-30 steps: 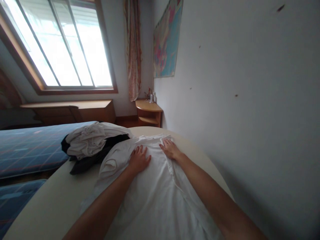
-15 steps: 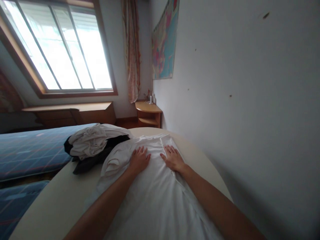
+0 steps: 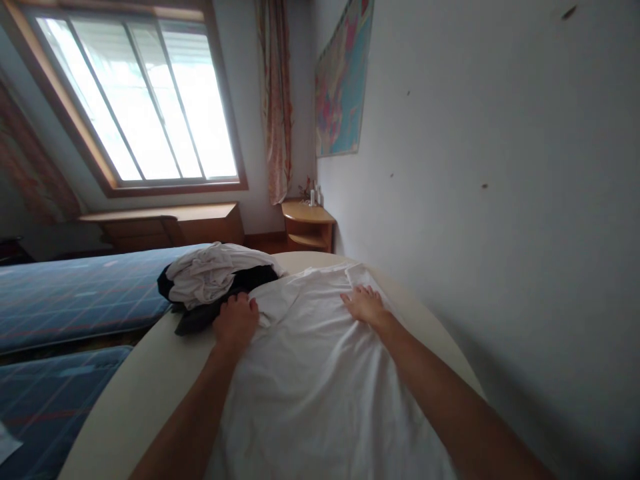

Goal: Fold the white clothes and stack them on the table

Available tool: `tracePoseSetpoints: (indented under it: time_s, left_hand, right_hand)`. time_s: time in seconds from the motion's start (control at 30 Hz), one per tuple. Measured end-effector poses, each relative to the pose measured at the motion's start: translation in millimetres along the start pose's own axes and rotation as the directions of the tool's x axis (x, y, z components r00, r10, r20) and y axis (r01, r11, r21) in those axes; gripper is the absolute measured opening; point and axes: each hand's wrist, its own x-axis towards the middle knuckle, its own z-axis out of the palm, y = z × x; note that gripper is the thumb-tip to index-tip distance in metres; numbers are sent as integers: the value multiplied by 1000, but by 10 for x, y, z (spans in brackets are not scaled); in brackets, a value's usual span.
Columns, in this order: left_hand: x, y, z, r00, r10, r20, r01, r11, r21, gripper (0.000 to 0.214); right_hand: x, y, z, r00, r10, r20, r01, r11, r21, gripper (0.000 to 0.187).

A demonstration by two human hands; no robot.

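Note:
A white garment, which looks like a shirt, lies spread over the table with soft creases. At its upper left edge rests my left hand, palm down, thumb apart from slightly bent fingers; their tips are partly hidden. My right hand lies with fingers spread on the garment's upper right part, close to its far corner. Just beyond my left hand is a heap of clothes, with a crumpled whitish garment on top of a black one.
The round cream table stands near a white wall on the right. Blue checked mattresses lie to the left. Beyond them are a wooden desk, a corner shelf and a window.
My left hand has moved left to the garment's edge, and the bunched cloth there is now flatter. My right hand has shifted slightly right. The view has turned a little left.

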Motion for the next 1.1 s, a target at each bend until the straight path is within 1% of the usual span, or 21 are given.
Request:
tracePoseSetpoints:
  time_s: [0.07,0.1,0.17,0.23,0.27,0.33,0.37,0.4,0.47,0.5,0.57,0.67,0.73,0.8,0.87,0.9,0.93,1.0,1.1]
  left_hand:
    - [42,-125,-6,991,-82,109,79,996,33,40]
    - [61,-171,-6,983,-111,145,105,993,46,42]
    - [80,-218,-8,972,-135,193,125,990,66,45]
    - [73,-199,-15,975,-119,187,106,991,76,43]
    - [59,-165,-17,984,-90,151,79,994,78,40]
    - [14,-56,-3,999,10,45,-14,998,68,32]
    - [-18,12,19,996,85,-11,-84,995,48,29]
    - [-55,84,55,985,167,-51,-166,986,16,28]
    - [-144,220,164,943,323,-84,-328,943,-61,31]
    - [-193,277,233,920,382,-86,-389,917,-90,33]
    - [-284,357,373,890,450,-75,-456,883,-108,37]
    - [-364,390,523,882,470,-43,-472,876,-102,37]
    - [-375,376,562,881,471,-34,-472,875,-103,36]
    - [-366,358,569,879,475,-34,-476,873,-106,37]
    - [-355,348,568,878,477,-38,-479,871,-108,38]
    - [-351,347,570,877,478,-39,-479,871,-109,38]
    - [-348,347,575,878,477,-40,-478,871,-110,38]
    - [-345,350,592,881,472,-36,-473,874,-110,38]
    - [-344,349,622,882,471,-33,-471,875,-111,38]
  right_hand:
    - [-87,-261,62,999,-13,-44,14,1000,21,77]
    - [-141,-375,107,997,-40,-60,42,999,34,78]
    - [-247,-537,207,997,-56,-50,59,997,59,80]
    - [-320,-601,283,998,-52,-22,54,996,77,80]
    - [-340,-598,300,998,-54,-11,55,995,83,79]
    - [-352,-544,282,996,-90,5,89,992,84,75]
    - [-351,-500,247,993,-119,8,118,990,72,73]
    - [-351,-450,198,989,-148,6,147,988,54,69]
    - [-373,-345,70,982,-187,-17,187,982,5,59]
    - [-400,-293,1,982,-183,-37,183,983,-18,55]
    - [-486,-199,-134,989,-121,-79,116,991,-68,51]
    - [-665,-83,-299,992,-2,-125,-22,983,-185,50]
    - [-783,-13,-378,994,52,-98,-74,969,-235,52]
    - [-879,59,-436,998,68,-11,-69,970,-233,49]
    - [-950,127,-481,996,54,66,-39,975,-219,38]
    - [-976,156,-500,996,43,84,-24,976,-215,32]
    - [-995,179,-518,996,36,87,-16,976,-215,29]
    - [-1018,206,-550,998,20,59,-8,978,-209,28]
    - [-1033,213,-568,999,-51,1,50,993,-110,31]
